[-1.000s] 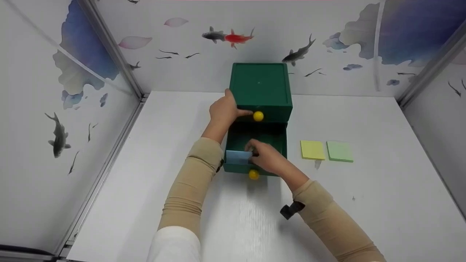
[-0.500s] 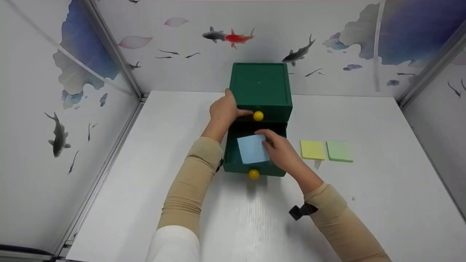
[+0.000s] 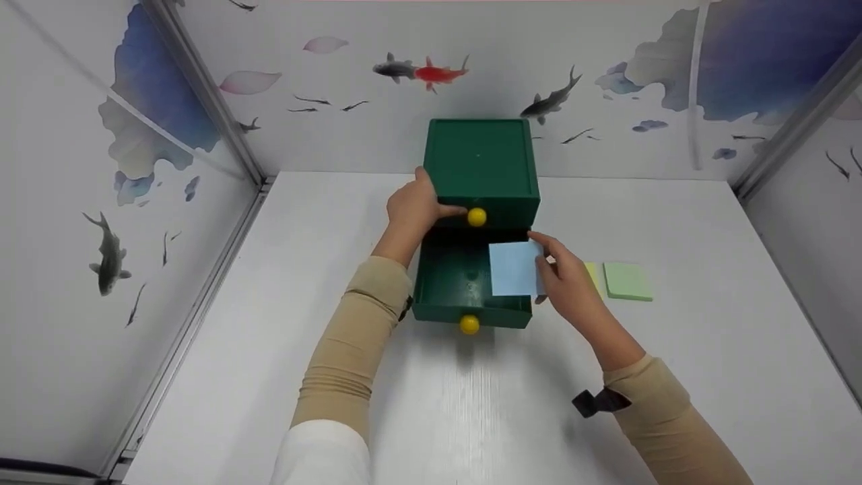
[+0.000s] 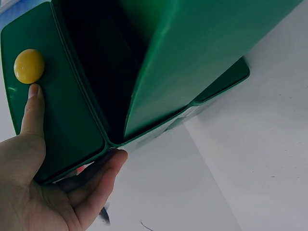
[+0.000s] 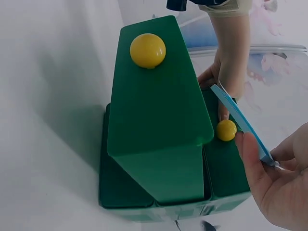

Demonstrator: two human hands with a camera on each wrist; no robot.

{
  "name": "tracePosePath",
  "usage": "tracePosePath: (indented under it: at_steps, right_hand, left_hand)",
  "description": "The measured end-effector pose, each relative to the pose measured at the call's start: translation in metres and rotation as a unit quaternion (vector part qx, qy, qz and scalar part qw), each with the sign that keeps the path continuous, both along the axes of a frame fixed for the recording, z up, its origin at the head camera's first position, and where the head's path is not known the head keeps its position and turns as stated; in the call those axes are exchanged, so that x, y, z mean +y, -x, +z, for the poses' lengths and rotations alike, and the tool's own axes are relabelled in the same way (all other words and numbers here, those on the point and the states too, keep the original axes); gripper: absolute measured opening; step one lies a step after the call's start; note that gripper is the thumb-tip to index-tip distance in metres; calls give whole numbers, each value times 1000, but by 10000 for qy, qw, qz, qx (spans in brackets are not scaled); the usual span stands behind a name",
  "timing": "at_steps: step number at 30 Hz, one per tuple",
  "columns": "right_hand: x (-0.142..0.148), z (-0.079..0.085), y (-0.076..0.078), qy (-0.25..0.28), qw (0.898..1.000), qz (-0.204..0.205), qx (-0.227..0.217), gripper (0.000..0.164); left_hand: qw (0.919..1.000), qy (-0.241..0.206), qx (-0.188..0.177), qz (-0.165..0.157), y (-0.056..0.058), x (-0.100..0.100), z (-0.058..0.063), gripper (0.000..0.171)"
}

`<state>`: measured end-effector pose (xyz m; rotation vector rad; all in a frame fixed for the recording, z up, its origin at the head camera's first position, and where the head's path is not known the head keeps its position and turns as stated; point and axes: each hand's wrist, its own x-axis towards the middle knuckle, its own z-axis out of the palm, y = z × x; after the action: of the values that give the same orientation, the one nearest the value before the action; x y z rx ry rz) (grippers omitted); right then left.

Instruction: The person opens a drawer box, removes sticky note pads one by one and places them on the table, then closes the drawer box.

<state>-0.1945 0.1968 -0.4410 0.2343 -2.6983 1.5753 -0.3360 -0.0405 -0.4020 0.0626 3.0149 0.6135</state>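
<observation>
Just now, my right hand (image 3: 569,283), pinching the blue notepad (image 3: 512,269), had shifted it over the right side of the open drawer (image 3: 441,314), so removal seemed well along, my left hand (image 3: 412,205) spread against the cabinet (image 3: 481,158).

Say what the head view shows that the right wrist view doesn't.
Of the two, only the head view shows the green pad, a sliver of the yellow pad, the inside of the open drawer and the cabinet top.
Only the right wrist view shows a lower green front beneath that drawer.
Both show the blue pad pinched in the right hand, the left hand on the cabinet, and two yellow knobs.
</observation>
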Motion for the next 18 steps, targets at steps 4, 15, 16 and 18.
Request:
tracePosePath:
  at_steps: [4, 15, 16, 18]
  right_hand:
    - [18, 1, -5, 88, 9997, -223, -10, 45]
    - [56, -4, -21, 491, 9961, -717, 171, 48]
    - [58, -3, -23, 501, 9960, -736, 124, 48]
    - [64, -7, -24, 511, 9956, -789, 43, 48]
  left_hand:
    - [10000, -1, -7, 25, -1, 1, 0, 112]
    - [9999, -89, 93, 28, -3, 0, -3, 112]
    - [9999, -94, 96, 24, -3, 0, -3, 112]
    - [9999, -94, 110, 12, -3, 1, -2, 112]
